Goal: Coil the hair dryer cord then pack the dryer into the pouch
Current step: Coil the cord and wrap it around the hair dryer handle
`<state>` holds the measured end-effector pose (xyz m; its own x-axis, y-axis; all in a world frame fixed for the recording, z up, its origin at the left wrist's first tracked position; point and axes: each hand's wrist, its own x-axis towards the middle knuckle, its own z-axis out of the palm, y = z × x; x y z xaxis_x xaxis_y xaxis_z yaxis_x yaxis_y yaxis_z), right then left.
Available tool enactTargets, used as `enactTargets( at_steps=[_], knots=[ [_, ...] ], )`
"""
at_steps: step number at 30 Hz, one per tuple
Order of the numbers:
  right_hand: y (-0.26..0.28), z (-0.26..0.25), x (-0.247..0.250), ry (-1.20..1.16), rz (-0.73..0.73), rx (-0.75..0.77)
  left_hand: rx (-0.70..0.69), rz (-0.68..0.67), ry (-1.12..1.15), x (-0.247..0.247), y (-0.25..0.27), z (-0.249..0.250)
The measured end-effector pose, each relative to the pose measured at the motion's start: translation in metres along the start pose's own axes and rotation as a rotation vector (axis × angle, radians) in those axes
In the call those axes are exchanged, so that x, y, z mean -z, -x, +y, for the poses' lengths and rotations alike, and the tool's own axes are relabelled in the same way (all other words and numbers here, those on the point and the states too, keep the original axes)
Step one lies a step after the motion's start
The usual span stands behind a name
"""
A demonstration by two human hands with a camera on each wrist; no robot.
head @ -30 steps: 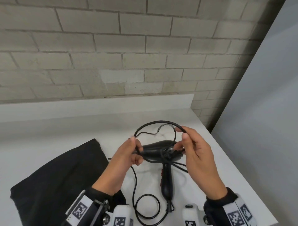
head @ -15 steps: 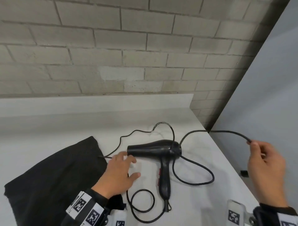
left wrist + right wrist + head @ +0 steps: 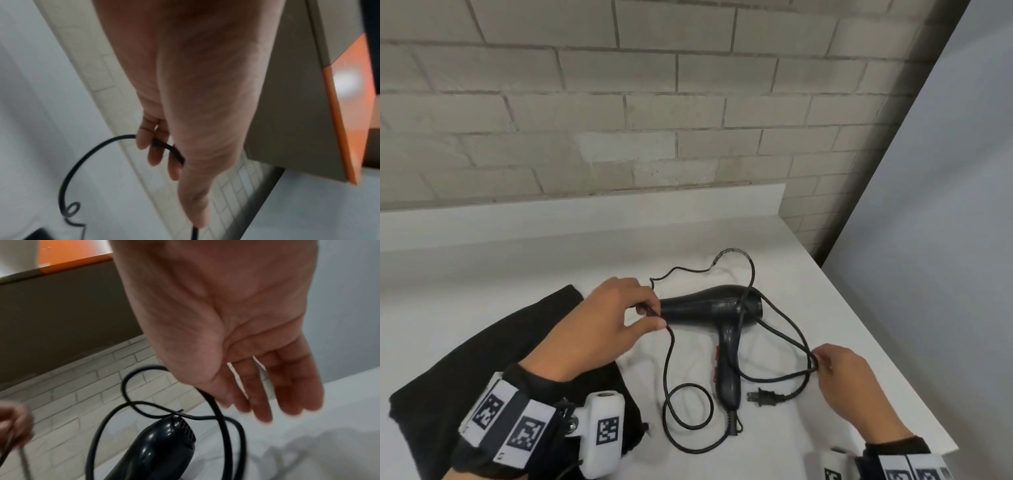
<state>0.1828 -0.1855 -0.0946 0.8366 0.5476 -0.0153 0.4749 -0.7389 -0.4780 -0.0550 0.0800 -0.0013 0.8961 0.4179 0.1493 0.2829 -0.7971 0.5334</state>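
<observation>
A black hair dryer point(image 3: 709, 305) lies on its side on the white counter point(image 3: 551, 260), nozzle to the left, handle toward me. Its black cord point(image 3: 669, 353) runs from the handle's end in loose loops round the dryer, and the plug point(image 3: 762, 397) lies right of the handle. My left hand point(image 3: 654, 317) pinches the cord just off the nozzle; the left wrist view shows the cord point(image 3: 86, 155) passing through the left hand point(image 3: 164, 151). My right hand point(image 3: 822, 363) pinches a sharp bend of the cord right of the handle, its other fingers point(image 3: 263, 394) straight. The black pouch point(image 3: 482, 359) lies flat at the left.
The counter's right edge point(image 3: 876, 342) runs diagonally just beyond my right hand, with a grey floor below it. A low white upstand and a brick wall point(image 3: 654, 120) close off the back. The dryer's rear grille point(image 3: 185, 428) sits under my right palm.
My right hand came back from beyond the counter's right edge, laying the cord in a loop beside the dryer; the plug now lies on the counter. My left hand lifted and pinched the cord.
</observation>
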Motion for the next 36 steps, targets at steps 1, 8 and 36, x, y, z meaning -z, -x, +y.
enactTargets(
  at_steps=[1,8,36],
  knots=[
    [0.003,-0.004,0.0,0.036,0.045,0.006,-0.042,0.05,0.044,0.008,0.001,0.008],
    [0.064,-0.098,0.024,-0.415,0.122,0.588,-0.234,0.304,0.17,0.024,-0.012,0.05],
    [0.022,-0.143,0.044,-0.996,-0.108,0.204,0.235,-0.044,1.229,-0.019,0.051,0.032]
  ],
)
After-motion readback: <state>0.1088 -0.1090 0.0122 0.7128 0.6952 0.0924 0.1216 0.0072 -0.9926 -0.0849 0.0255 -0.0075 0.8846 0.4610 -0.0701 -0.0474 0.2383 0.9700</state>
